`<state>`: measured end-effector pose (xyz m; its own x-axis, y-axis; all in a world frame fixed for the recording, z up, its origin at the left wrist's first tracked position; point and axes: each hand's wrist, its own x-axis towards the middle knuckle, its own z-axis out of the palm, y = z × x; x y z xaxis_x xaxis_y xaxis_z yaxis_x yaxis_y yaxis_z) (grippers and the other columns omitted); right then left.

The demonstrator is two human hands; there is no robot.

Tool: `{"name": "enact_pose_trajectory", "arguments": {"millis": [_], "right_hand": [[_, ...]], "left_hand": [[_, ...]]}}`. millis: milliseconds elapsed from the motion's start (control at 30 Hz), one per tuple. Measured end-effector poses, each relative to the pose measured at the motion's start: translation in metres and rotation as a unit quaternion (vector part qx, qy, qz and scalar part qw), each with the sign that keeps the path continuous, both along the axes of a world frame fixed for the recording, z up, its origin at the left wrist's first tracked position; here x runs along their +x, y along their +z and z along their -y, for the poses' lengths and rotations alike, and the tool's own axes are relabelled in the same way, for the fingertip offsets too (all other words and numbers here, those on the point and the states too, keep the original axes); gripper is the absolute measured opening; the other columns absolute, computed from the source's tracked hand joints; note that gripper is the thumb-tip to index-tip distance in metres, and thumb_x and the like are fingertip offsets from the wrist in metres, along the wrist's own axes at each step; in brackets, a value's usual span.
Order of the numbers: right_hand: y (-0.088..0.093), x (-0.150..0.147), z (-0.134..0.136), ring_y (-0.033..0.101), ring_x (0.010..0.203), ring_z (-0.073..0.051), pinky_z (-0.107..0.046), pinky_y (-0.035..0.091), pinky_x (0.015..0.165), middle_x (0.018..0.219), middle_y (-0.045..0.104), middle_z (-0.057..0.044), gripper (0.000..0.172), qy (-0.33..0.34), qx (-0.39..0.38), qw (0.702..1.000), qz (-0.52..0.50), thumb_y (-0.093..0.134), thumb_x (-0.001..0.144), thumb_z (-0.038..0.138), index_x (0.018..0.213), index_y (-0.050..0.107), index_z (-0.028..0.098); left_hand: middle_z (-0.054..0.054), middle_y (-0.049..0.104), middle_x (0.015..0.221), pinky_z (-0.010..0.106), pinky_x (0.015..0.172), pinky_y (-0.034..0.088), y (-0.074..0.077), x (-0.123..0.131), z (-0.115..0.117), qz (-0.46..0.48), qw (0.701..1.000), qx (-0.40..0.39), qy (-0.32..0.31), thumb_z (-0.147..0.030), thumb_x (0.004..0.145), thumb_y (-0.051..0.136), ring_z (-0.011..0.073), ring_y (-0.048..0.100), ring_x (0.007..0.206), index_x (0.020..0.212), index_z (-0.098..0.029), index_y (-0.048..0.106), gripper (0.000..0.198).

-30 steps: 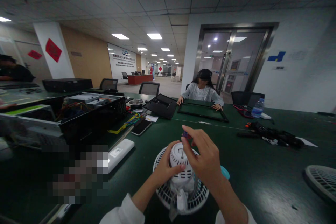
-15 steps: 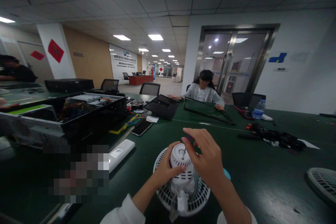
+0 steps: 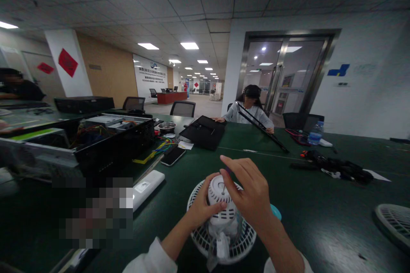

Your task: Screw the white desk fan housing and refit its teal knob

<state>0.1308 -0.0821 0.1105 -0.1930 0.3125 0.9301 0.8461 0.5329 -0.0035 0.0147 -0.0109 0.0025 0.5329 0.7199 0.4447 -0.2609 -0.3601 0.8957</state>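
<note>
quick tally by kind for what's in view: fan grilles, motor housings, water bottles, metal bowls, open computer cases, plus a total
Fan grilles: 2, centre grille and right-edge grille
Motor housings: 1
Water bottles: 1
Metal bowls: 1
Open computer cases: 1
Total: 6

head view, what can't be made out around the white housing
Head view:
Thin tool: handle mostly hidden by the right hand; tip too small to tell what it meets.
White housing: left side covered by the left hand.
Grille at right: cut off by the picture's right edge.
</note>
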Motion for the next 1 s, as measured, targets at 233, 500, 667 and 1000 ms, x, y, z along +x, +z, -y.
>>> {"name": "enact_pose_trajectory", "arguments": {"millis": [233, 500, 667, 1000], "right_hand": [[0.0035, 0.0004, 0.0049, 0.057, 0.09, -0.019, -0.034, 0.05, 0.076, 0.096, 0.064, -0.01, 0.031, 0.012, -0.033, 0.999, -0.009, 0.045, 0.086, 0.011, 0.116, 0.055, 0.016], [0.001, -0.0002, 0.0002, 0.057, 0.074, -0.017, -0.031, 0.05, 0.066, 0.08, 0.064, -0.007, 0.018, -0.012, 0.004, 1.0, -0.008, 0.053, 0.085, 0.015, 0.101, 0.06, 0.015], [0.002, 0.0017, 0.0011, 0.057, 0.083, -0.018, -0.033, 0.05, 0.071, 0.09, 0.064, -0.009, 0.028, -0.006, -0.032, 0.999, -0.027, 0.047, 0.087, 0.016, 0.114, 0.057, 0.014], [-0.0017, 0.0015, -0.0033, 0.057, 0.072, -0.018, -0.031, 0.049, 0.064, 0.079, 0.065, -0.007, 0.018, -0.033, -0.001, 0.999, -0.01, 0.053, 0.086, 0.019, 0.101, 0.062, 0.014]], "left_hand": [[0.01, 0.049, 0.127, 0.043, 0.104, 0.032, -0.0007, 0.0003, -0.0012, -0.001, 1.0, 0.003, -0.001, -0.041, 0.064, 0.073, 0.0309, 0.044, 0.12, 0.126, -0.018, 0.039, 0.074], [0.008, 0.05, 0.126, 0.041, 0.104, 0.033, -0.0032, 0.0002, -0.0014, 0.002, 1.0, 0.005, -0.007, -0.039, 0.067, 0.073, 0.029, 0.045, 0.119, 0.126, -0.02, 0.04, 0.07], [0.009, 0.048, 0.128, 0.042, 0.104, 0.032, -0.0019, -0.0005, -0.0011, 0.003, 1.0, 0.005, -0.005, -0.039, 0.066, 0.073, 0.0302, 0.044, 0.12, 0.126, -0.019, 0.039, 0.072], [0.008, 0.05, 0.125, 0.041, 0.103, 0.033, -0.0002, 0.0003, -0.0008, -0.003, 1.0, 0.004, -0.004, -0.038, 0.066, 0.073, 0.0289, 0.045, 0.118, 0.125, -0.02, 0.04, 0.07]]}}
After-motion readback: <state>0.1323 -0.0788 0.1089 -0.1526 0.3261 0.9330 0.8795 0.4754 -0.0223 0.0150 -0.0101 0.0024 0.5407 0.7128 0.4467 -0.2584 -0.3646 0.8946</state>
